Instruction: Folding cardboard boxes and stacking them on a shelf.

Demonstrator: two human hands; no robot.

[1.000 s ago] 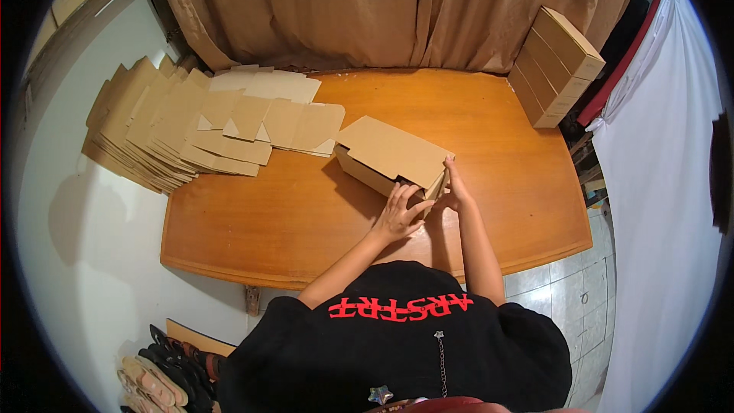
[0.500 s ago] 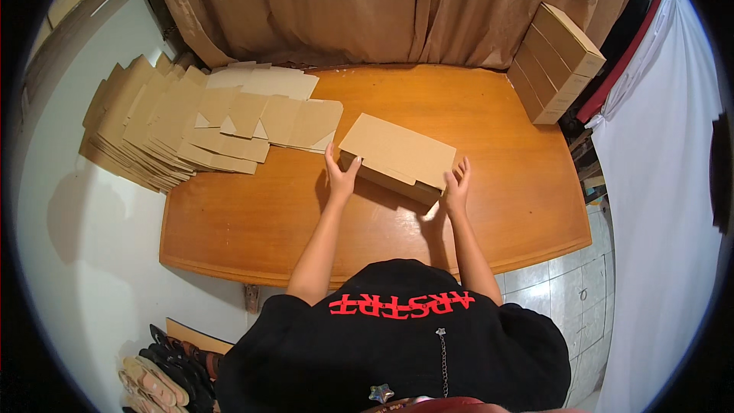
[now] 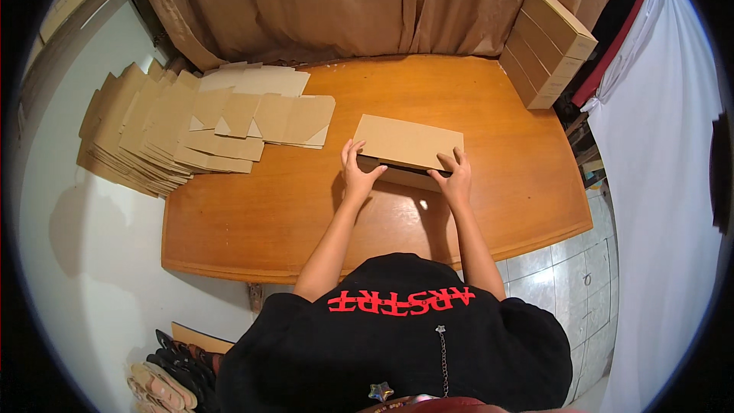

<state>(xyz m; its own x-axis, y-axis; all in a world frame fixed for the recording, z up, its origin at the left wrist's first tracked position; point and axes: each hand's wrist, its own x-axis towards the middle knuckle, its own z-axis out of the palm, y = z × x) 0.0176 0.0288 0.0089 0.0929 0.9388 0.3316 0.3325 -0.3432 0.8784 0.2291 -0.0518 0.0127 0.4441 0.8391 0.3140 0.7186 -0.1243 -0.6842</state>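
A brown cardboard box (image 3: 410, 140) rests on the wooden table in front of me, its lid lowered almost level. Along the near side, a dark gap shows between the lid's edge and the front wall. My left hand (image 3: 358, 176) grips the near left corner, fingers on the lid's end and thumb at the front gap. At the near right corner, my right hand (image 3: 456, 177) holds the box the same way, with its thumb pressed at the front edge. The box's inside is hidden.
Flattened cardboard boxes (image 3: 164, 118) lie in a fanned pile at the table's left. Several closed boxes (image 3: 547, 50) are stacked at the back right. A brown curtain (image 3: 306, 8) hangs behind the wooden table (image 3: 252, 222). Shoes (image 3: 164, 382) lie at the lower left.
The box has turned to sit squarer to me, and its lid has shifted. Both hands have closed in on its near corners, with the thumbs now at the front edge.
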